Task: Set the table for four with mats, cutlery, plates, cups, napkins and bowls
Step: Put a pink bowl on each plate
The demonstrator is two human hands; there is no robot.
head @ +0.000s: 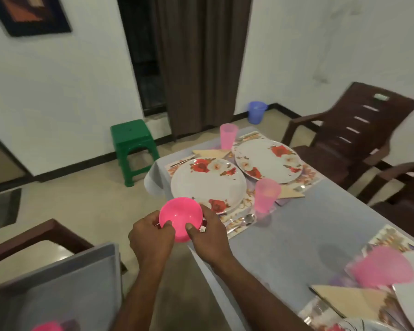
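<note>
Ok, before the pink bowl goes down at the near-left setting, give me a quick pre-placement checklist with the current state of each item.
1. Grip on the pink bowl: ok. The left hand and right hand both hold it, thumbs over the rim.
2. Bowl is a single one, not a stack: cannot tell; it looks tall.
3. Bowl empty: ok, the inside shows bare.
4. Landing spot: ok. The nearest floral plate has a bare centre.
5. Obstacles nearby: not ok. A pink cup stands close to that plate's right edge.
6. Cutlery at that setting: ok, a spoon lies on the mat.
</note>
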